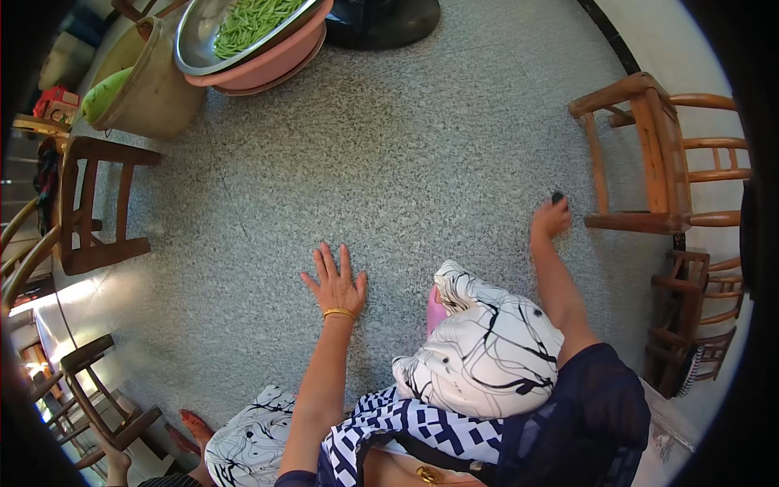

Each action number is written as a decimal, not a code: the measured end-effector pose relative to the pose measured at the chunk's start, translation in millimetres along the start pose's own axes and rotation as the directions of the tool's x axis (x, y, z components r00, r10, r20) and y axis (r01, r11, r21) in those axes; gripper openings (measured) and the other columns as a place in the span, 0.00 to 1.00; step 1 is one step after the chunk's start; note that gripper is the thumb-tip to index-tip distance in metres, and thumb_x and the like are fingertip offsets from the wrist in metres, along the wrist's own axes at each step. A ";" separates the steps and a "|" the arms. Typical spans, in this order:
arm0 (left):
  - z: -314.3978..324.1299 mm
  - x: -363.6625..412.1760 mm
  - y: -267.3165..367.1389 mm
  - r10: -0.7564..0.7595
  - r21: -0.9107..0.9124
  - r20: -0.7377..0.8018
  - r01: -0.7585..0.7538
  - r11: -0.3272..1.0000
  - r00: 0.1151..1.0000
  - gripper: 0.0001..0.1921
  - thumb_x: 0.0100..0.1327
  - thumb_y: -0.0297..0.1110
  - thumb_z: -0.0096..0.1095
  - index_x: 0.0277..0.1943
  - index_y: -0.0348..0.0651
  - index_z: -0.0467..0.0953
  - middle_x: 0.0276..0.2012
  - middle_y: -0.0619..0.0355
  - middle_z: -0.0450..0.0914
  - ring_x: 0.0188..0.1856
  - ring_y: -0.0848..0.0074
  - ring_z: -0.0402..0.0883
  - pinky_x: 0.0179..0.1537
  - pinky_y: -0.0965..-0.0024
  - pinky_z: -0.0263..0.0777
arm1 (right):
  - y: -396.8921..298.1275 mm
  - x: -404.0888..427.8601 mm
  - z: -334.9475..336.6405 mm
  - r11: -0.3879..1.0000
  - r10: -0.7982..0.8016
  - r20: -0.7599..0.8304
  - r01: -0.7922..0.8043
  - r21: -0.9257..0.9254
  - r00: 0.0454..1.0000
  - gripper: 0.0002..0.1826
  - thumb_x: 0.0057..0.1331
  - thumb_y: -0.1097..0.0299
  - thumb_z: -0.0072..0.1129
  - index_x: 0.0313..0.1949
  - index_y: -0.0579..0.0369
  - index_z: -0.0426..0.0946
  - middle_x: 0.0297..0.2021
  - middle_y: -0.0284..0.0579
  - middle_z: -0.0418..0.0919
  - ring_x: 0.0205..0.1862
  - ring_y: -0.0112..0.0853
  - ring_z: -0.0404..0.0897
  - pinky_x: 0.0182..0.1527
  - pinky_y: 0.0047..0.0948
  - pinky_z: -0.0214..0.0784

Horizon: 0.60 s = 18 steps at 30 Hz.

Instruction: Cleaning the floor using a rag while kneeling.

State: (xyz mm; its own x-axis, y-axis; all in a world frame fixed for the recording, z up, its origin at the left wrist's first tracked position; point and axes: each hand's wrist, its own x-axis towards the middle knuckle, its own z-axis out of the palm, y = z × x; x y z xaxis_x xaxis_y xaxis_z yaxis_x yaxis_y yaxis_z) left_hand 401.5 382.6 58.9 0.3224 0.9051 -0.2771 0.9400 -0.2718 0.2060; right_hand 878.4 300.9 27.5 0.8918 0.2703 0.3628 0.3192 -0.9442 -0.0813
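My left hand (338,287), with a gold bangle at its wrist, is held out with spread fingers over the speckled floor (389,170) and holds nothing. Further to the right, my right hand (551,218) is curled around a small black object (557,198), too small and blurred to name. That hand is near the wooden chair at the right. Between the arms is a knee in white patterned trousers (481,341), with part of a pink shoe (436,310) beside it.
A steel basin (192,36) of green beans rests in a pink basin (261,70) at upper left, beside a bucket (164,97) holding a green gourd (106,94). Wooden chairs stand left (76,201) and right (660,152). Another person's bare foot (196,426) shows lower left.
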 end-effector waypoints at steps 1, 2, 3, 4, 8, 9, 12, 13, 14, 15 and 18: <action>0.4 0.1 1.1 0.004 0.005 -0.020 -0.004 1.000 1.000 0.35 0.63 0.53 0.46 0.71 0.50 0.53 0.73 0.46 0.40 0.74 0.54 0.37 0.65 0.32 0.30 | -26.7 19.8 3.1 0.998 0.032 0.025 -0.033 0.047 0.999 0.23 0.64 0.63 0.56 0.57 0.56 0.67 0.51 0.60 0.70 0.53 0.53 0.70 0.54 0.49 0.62; 1.4 -0.5 2.3 0.007 0.010 -0.039 -0.007 1.000 0.999 0.35 0.63 0.54 0.46 0.71 0.50 0.53 0.73 0.46 0.40 0.75 0.54 0.37 0.65 0.32 0.30 | -56.7 36.6 6.9 0.993 0.063 0.051 -0.068 0.092 0.997 0.24 0.61 0.64 0.58 0.56 0.57 0.68 0.48 0.60 0.71 0.51 0.53 0.71 0.52 0.49 0.65; 2.2 -1.2 0.6 0.006 0.016 -0.030 -0.006 1.000 1.000 0.35 0.63 0.54 0.46 0.71 0.50 0.53 0.73 0.46 0.40 0.75 0.54 0.37 0.65 0.32 0.30 | -99.4 38.8 5.6 0.988 0.059 -0.006 -0.057 0.142 0.998 0.23 0.60 0.63 0.59 0.54 0.54 0.70 0.47 0.61 0.73 0.48 0.53 0.73 0.51 0.49 0.67; 2.4 0.9 4.1 0.020 0.018 -0.050 -0.019 1.000 0.999 0.35 0.63 0.54 0.46 0.71 0.52 0.53 0.73 0.47 0.40 0.75 0.55 0.37 0.65 0.32 0.29 | -123.7 49.5 14.0 0.990 -0.034 -0.063 0.042 0.136 0.997 0.22 0.60 0.61 0.58 0.53 0.53 0.71 0.45 0.59 0.73 0.49 0.53 0.73 0.51 0.48 0.67; -0.3 -3.4 0.5 -0.019 0.045 -0.029 0.020 0.999 0.999 0.35 0.63 0.55 0.47 0.71 0.54 0.52 0.73 0.47 0.41 0.75 0.56 0.36 0.65 0.32 0.29 | -278.6 -14.3 -31.9 0.770 -0.416 0.062 0.315 0.555 0.907 0.11 0.58 0.67 0.51 0.39 0.59 0.74 0.35 0.59 0.76 0.38 0.52 0.75 0.40 0.52 0.68; -1.7 -0.6 6.1 0.005 0.041 -0.037 -0.004 0.999 0.999 0.35 0.63 0.55 0.47 0.71 0.54 0.52 0.73 0.47 0.41 0.75 0.56 0.36 0.65 0.32 0.29 | -295.2 -30.3 -28.7 0.655 -0.571 -0.062 0.499 0.568 0.819 0.10 0.60 0.69 0.47 0.36 0.61 0.74 0.33 0.61 0.75 0.37 0.54 0.75 0.37 0.52 0.68; 4.4 -4.0 -0.3 -0.008 0.023 -0.048 0.010 1.000 0.999 0.35 0.64 0.55 0.46 0.71 0.54 0.52 0.74 0.48 0.41 0.75 0.56 0.37 0.66 0.33 0.29 | -338.0 -131.2 -73.2 0.357 -0.871 0.106 0.470 0.807 0.479 0.14 0.65 0.64 0.45 0.37 0.64 0.73 0.37 0.61 0.74 0.43 0.51 0.74 0.46 0.47 0.67; 3.4 0.9 6.7 0.020 0.026 -0.061 -0.018 0.999 0.998 0.35 0.64 0.56 0.45 0.71 0.55 0.52 0.74 0.49 0.41 0.75 0.56 0.37 0.66 0.33 0.29 | -328.5 -160.2 -61.4 0.248 -0.899 0.034 0.444 0.861 0.436 0.12 0.65 0.66 0.45 0.40 0.62 0.72 0.43 0.60 0.73 0.48 0.50 0.72 0.49 0.47 0.66; 6.3 -1.8 -0.3 0.000 0.042 -0.060 0.003 0.999 0.998 0.35 0.64 0.56 0.45 0.71 0.55 0.52 0.74 0.49 0.40 0.75 0.57 0.37 0.66 0.33 0.29 | -315.0 -194.4 -81.6 0.018 -0.971 -0.146 0.662 0.749 0.191 0.12 0.64 0.67 0.47 0.45 0.56 0.73 0.50 0.57 0.71 0.53 0.48 0.70 0.54 0.47 0.64; 6.1 -4.0 -1.8 -0.005 0.044 -0.063 0.008 0.999 0.998 0.35 0.64 0.56 0.45 0.71 0.55 0.52 0.74 0.49 0.40 0.75 0.57 0.37 0.66 0.33 0.29 | -295.8 -213.3 -93.4 -0.137 -0.967 -0.240 0.629 0.765 0.080 0.14 0.63 0.67 0.48 0.47 0.53 0.73 0.51 0.55 0.70 0.54 0.48 0.69 0.55 0.47 0.64; 4.9 -1.1 -6.6 -0.023 0.046 -0.056 0.026 0.999 0.998 0.35 0.64 0.57 0.44 0.71 0.55 0.52 0.74 0.49 0.40 0.75 0.57 0.37 0.66 0.33 0.28 | -237.7 -206.7 -102.3 -0.407 -0.907 -0.390 0.562 0.720 -0.158 0.19 0.62 0.66 0.50 0.54 0.47 0.73 0.55 0.48 0.70 0.58 0.46 0.68 0.60 0.43 0.61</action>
State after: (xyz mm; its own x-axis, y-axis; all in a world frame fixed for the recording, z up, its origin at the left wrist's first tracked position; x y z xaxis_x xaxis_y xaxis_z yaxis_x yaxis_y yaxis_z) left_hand 395.6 381.9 53.3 0.2938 0.9280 -0.2293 0.9522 -0.2632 0.1551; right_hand 585.4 450.2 66.8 -0.5558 0.7403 0.3781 0.6016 0.6721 -0.4316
